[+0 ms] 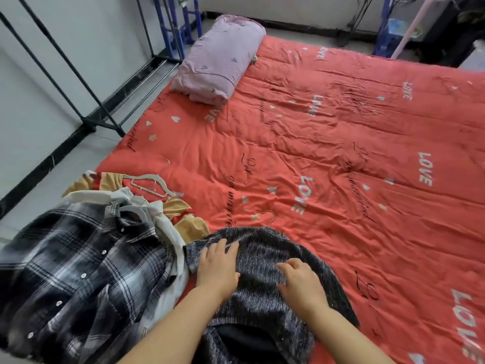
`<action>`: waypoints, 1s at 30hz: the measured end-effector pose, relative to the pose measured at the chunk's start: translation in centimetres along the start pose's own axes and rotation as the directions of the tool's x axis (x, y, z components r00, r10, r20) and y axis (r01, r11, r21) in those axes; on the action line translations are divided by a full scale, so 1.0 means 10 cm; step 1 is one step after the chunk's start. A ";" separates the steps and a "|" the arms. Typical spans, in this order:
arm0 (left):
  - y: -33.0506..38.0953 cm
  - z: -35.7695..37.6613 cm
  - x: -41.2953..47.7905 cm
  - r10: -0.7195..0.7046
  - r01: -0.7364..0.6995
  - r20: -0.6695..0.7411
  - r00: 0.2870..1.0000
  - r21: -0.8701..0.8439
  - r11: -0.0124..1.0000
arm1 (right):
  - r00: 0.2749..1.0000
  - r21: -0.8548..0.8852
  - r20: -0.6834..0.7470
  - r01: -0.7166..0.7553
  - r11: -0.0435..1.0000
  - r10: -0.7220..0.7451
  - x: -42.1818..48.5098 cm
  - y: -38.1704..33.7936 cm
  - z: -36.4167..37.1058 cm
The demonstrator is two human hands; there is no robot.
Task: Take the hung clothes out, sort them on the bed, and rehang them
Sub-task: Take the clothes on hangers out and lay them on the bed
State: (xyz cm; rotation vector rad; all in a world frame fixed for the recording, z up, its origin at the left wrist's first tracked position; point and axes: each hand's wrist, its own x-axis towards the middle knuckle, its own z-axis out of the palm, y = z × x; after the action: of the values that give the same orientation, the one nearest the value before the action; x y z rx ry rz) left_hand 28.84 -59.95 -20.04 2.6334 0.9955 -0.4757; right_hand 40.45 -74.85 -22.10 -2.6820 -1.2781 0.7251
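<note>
A red quilt (341, 153) printed with "LOVE" and small hearts covers the bed and fills most of the view, with grey floor (86, 151) along its left edge. At the upper left, against the pale wall, stands a black metal clothes rack (65, 64) with bare rails, and behind it at the top of the frame are blue metal frames (178, 24). A folded lilac quilt (220, 59) lies at the far left corner of the bed, in the upper middle of the picture. The clothes are off the rack and heaped on the near left corner of the bed, at the lower left. A black-and-white plaid shirt (78, 271) lies on top, a white garment (170, 232) is bunched along its right side, and a yellow and red garment (194, 227) lies under both. A white plastic hanger (154, 182) rests at the far end of the heap. Just right of the pile, at the lower centre, a dark heathered knit top (262, 258) is spread on the quilt, with a thin gold hanger hook (271, 216) poking out at its far edge. Both bare hands lie on this top. The left hand (217, 266) lies flat near the top's left edge, fingers straight and close together. The right hand (301, 282) rests further right with fingers bent and tips on the cloth; I cannot tell whether they nip a fold.
</note>
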 end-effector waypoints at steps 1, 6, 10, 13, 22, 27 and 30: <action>-0.03 -0.05 -0.03 -0.003 0.003 -0.016 1.000 -0.008 1.000 | 1.000 -0.003 -0.009 0.018 1.000 -0.018 0.00 -0.07 -0.04; -0.36 -0.35 -0.37 -0.064 0.059 -0.101 0.993 -0.050 0.997 | 0.989 -0.030 -0.035 0.145 0.989 -0.146 0.02 -0.63 -0.31; -0.91 -0.61 -0.84 -0.187 0.169 -0.190 0.964 -0.109 0.980 | 0.956 -0.105 -0.029 0.288 0.952 -0.293 -0.03 -1.35 -0.48; -1.47 -0.75 -1.38 -0.316 0.285 -0.239 0.918 -0.156 0.946 | 0.908 -0.180 -0.010 0.411 0.894 -0.420 -0.18 -2.06 -0.52; -3.24 -0.69 -3.98 -0.694 0.621 -0.402 0.598 -0.314 0.718 | 0.588 -0.288 0.106 0.790 0.542 -0.802 -1.39 -4.65 -0.14; -3.95 -0.29 -5.59 -0.829 0.747 -0.391 0.400 -0.385 0.542 | 0.346 -0.316 0.184 0.907 0.278 -0.920 -2.52 -6.01 0.45; -4.23 -0.03 -6.44 -0.895 0.802 -0.351 0.276 -0.428 0.415 | 0.204 -0.288 0.235 0.948 0.132 -0.950 -3.20 -6.65 0.82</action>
State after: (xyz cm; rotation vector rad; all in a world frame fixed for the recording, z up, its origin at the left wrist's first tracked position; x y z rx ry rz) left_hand -45.31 -66.88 -0.28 1.7986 2.5513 0.2333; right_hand -27.85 -56.85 0.80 -1.2569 -2.8360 0.2199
